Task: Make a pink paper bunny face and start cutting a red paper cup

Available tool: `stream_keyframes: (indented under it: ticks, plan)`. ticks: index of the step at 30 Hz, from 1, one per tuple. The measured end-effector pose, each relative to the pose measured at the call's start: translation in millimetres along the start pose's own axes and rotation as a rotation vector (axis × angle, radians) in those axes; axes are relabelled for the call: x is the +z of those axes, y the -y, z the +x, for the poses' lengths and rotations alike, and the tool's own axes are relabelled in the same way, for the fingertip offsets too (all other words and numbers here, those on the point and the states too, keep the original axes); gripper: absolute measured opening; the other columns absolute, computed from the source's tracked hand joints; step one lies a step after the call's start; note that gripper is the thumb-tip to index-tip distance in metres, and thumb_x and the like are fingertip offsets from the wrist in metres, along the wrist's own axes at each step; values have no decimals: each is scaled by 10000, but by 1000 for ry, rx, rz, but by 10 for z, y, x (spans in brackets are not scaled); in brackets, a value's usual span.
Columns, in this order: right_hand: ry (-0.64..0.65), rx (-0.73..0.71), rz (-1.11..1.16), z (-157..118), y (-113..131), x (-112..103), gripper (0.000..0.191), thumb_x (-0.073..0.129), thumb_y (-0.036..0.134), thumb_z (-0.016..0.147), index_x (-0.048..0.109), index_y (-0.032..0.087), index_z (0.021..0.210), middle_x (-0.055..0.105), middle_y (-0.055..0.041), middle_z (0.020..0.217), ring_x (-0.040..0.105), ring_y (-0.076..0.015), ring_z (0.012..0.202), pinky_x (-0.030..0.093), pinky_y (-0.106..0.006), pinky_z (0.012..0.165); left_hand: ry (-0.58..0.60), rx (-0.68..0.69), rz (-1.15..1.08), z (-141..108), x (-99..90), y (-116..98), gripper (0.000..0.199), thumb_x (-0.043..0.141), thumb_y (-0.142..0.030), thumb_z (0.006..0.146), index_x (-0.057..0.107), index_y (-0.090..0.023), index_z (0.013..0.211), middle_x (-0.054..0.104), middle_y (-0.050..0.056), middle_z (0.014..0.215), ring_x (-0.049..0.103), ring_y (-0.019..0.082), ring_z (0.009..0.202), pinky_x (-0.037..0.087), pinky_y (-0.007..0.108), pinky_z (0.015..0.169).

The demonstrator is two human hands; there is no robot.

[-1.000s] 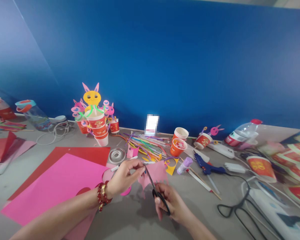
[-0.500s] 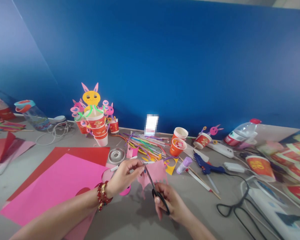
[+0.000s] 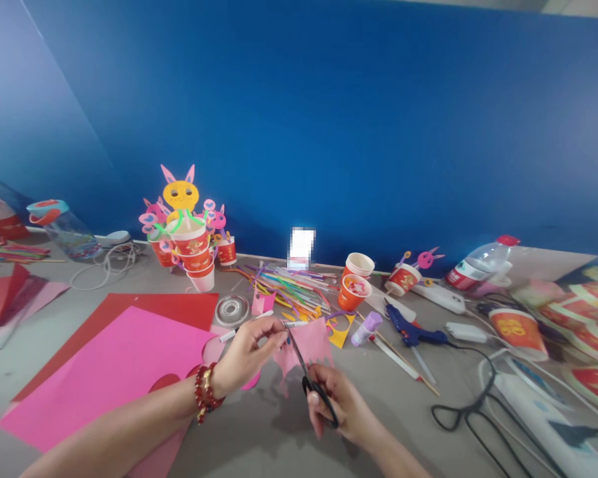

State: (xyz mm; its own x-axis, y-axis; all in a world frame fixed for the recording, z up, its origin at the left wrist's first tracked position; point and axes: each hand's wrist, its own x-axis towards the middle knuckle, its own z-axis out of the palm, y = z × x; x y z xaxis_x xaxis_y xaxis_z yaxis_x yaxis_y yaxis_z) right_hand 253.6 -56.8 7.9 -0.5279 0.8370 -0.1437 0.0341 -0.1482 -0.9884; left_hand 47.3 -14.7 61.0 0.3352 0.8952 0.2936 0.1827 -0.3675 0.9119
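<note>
My right hand (image 3: pixel 337 397) is wrapped round the black handles of a pair of scissors (image 3: pixel 301 358), whose blades slant up to the left. At the blade tips, my left hand (image 3: pixel 252 346) is pinched closed, thumb against forefinger. Whatever is in that pinch is too small to make out; a tiny dark blue spot shows beside the fingertips. Behind the blades is a light pink paper (image 3: pixel 316 342) with a jagged, cut lower edge. Under my left wrist, a bright pink round piece (image 3: pixel 252 381) partly shows.
Bright pink sheets (image 3: pixel 114 372) and a red sheet (image 3: pixel 94 332) lie left. Pipe cleaners (image 3: pixel 299 285), a tape roll (image 3: pixel 232 309), paper cups (image 3: pixel 355 292), a glue stick (image 3: pixel 367 329) and a blue glue gun (image 3: pixel 408 328) lie beyond my hands. A rabbit-faced cup figure (image 3: pixel 192 242) stands back left.
Very little differs. Both hands and the scissors hold almost the same place, and the whole view has shifted by a few pixels.
</note>
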Motion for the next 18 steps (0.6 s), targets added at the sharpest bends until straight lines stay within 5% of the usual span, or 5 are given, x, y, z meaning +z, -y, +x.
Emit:
stream_keyframes:
  ticks: [18]
  plan:
    - [7, -1, -6, -2, -3, -5, 594, 614, 766, 687, 371, 223, 707, 444, 94, 410, 432, -66, 305, 191, -175, 330, -21, 19, 40, -18, 2, -46, 242, 490, -299, 940, 547, -163, 748, 531, -7, 699, 459, 121, 655, 361, 223, 612]
